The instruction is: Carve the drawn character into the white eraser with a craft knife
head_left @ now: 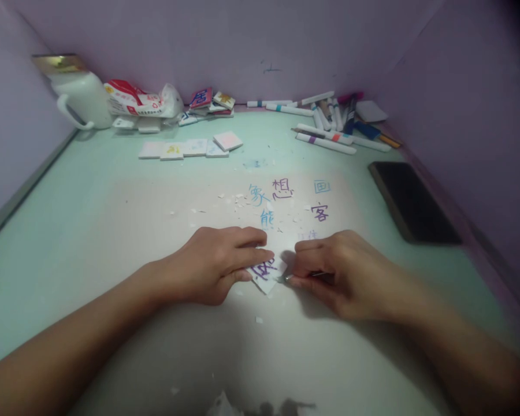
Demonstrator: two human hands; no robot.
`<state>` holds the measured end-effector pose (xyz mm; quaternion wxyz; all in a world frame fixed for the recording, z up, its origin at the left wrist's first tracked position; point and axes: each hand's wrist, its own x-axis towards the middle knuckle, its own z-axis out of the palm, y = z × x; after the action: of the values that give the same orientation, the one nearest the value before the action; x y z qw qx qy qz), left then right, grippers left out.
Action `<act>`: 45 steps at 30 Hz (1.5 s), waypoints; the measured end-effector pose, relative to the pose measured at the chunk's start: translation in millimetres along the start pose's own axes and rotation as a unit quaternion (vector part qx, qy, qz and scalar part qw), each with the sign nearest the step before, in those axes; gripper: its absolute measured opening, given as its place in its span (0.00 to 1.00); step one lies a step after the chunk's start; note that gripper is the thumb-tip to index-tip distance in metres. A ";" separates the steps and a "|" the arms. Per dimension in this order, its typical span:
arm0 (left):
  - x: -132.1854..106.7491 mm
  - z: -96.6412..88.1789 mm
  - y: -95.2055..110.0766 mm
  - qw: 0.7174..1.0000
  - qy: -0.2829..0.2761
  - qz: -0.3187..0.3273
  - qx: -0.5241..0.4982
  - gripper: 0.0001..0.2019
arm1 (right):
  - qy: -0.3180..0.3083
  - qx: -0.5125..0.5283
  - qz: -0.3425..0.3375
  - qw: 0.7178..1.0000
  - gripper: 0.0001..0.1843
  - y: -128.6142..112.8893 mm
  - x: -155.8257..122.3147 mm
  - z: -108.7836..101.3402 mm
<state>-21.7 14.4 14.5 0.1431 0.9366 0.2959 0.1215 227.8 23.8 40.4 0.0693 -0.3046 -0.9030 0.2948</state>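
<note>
A small white square tile (266, 277) with purple marker strokes lies turned cornerwise near the middle of the table. My left hand (225, 260) grips it from the left, fingers over the top and thumb at its near-left edge, covering part of the strokes. On the other side, my right hand (329, 268) is closed in a pinch around a thin metal tool (289, 278), whose tip meets the tile's right edge. Most of the tool is hidden by my fingers, so its exact kind does not show. White flakes (240, 199) are scattered beyond my hands.
Handwritten characters (281, 189) mark the pale mat (156, 208). A row of tiles (172, 150), a tissue pack (134, 101) and a white mug (82, 98) stand at back left. Several markers (325, 143) lie at back right, near a black phone (411, 202).
</note>
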 end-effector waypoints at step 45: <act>0.1 13.8 36.4 0.982 0.068 -0.174 -0.010 0.26 | 0.284 0.344 0.117 0.887 0.12 -10.3 -29.3 12.2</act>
<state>1.6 -16.8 14.1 0.1509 0.8586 0.4626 0.1613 242.4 -6.1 38.0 0.3882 -0.4360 -0.6443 0.4941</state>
